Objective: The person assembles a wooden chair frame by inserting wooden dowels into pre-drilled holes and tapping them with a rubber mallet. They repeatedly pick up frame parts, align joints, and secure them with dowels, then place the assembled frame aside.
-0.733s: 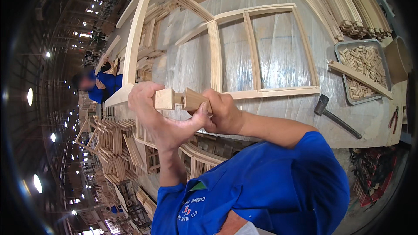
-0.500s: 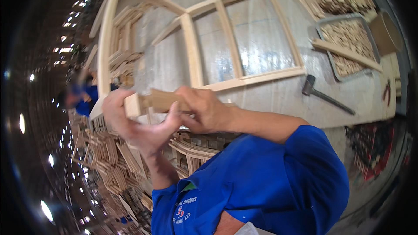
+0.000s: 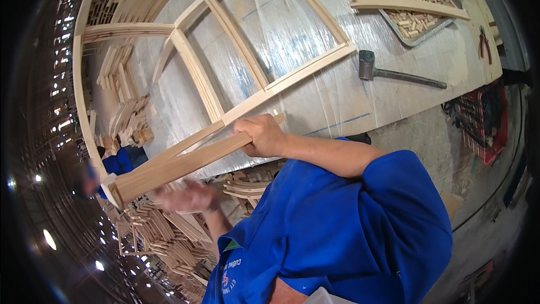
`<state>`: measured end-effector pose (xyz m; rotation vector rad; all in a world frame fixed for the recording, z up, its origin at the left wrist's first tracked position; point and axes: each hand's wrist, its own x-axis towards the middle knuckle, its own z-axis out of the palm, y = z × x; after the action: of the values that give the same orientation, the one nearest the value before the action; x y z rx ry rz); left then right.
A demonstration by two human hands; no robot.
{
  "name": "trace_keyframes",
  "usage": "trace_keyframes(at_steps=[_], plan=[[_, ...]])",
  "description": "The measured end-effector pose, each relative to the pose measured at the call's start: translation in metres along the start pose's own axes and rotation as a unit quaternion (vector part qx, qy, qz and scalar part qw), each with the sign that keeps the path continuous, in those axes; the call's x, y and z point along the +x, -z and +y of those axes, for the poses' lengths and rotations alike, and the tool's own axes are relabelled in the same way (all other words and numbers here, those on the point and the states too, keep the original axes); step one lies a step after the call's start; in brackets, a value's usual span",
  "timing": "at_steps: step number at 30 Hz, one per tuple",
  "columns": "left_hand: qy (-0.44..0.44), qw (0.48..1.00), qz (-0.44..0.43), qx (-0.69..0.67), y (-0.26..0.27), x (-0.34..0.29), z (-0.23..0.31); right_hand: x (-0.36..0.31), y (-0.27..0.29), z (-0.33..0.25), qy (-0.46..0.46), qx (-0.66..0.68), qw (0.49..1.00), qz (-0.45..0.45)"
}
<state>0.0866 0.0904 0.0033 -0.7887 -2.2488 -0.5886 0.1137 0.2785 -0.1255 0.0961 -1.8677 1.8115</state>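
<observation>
My right hand (image 3: pixel 262 136) is closed round the near end of a long wooden rail (image 3: pixel 180 168), which reaches out to the left with its wide end farthest from me. A small dowel peg seems to show by the end past my fist. Below the rail, apart from it, my left hand (image 3: pixel 190 197) is smeared by motion, so its fingers cannot be read. Just beyond lies a pale wooden frame (image 3: pixel 306 71) with crossbars, flat on the plastic-covered table (image 3: pixel 332 107). Where the rail passes in front of the frame's side, I cannot tell whether they touch.
A black mallet (image 3: pixel 402 73) lies right of the frame. Behind it stands a tray (image 3: pixel 419 39) of dowels with a loose wooden bar (image 3: pixel 408 5) across it. Red-handled pliers (image 3: pixel 484 44) lie at the table's right end. Stacked wooden parts (image 3: pixel 163 236) and a person in blue (image 3: pixel 122 160) are leftward.
My left hand has come off the rail and dropped below it. The rail has swung out to the left in my right hand. The view has shifted, with the table contents higher up.
</observation>
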Motion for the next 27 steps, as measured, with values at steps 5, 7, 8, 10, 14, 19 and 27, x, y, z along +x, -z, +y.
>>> trace_keyframes(at_steps=[5, 7, 8, 10, 14, 19, 27], plan=[[-0.059, 0.926, -0.369, -0.044, -0.110, -0.047, -0.007, -0.004, -0.001, 0.002, 0.001, -0.004, 1.000, -0.021], [-0.084, 0.916, -0.388, -0.053, -0.140, -0.047, -0.011, 0.004, -0.003, 0.005, 0.022, 0.006, 1.000, -0.005], [-0.080, 0.915, -0.392, -0.051, -0.153, -0.051, -0.015, 0.014, -0.002, 0.007, 0.049, 0.005, 0.999, 0.017], [-0.061, 0.917, -0.390, -0.052, -0.163, -0.063, -0.021, 0.021, 0.000, 0.011, 0.079, -0.013, 0.996, 0.028], [-0.045, 0.919, -0.386, -0.064, -0.171, -0.072, -0.027, 0.020, 0.005, 0.020, 0.084, -0.039, 0.996, 0.007], [-0.032, 0.920, -0.384, -0.078, -0.173, -0.077, -0.035, 0.021, 0.002, 0.019, 0.100, -0.019, 0.995, 0.023], [-0.022, 0.920, -0.380, -0.093, -0.180, -0.080, -0.043, 0.028, 0.000, 0.025, 0.098, -0.027, 0.995, 0.008]])
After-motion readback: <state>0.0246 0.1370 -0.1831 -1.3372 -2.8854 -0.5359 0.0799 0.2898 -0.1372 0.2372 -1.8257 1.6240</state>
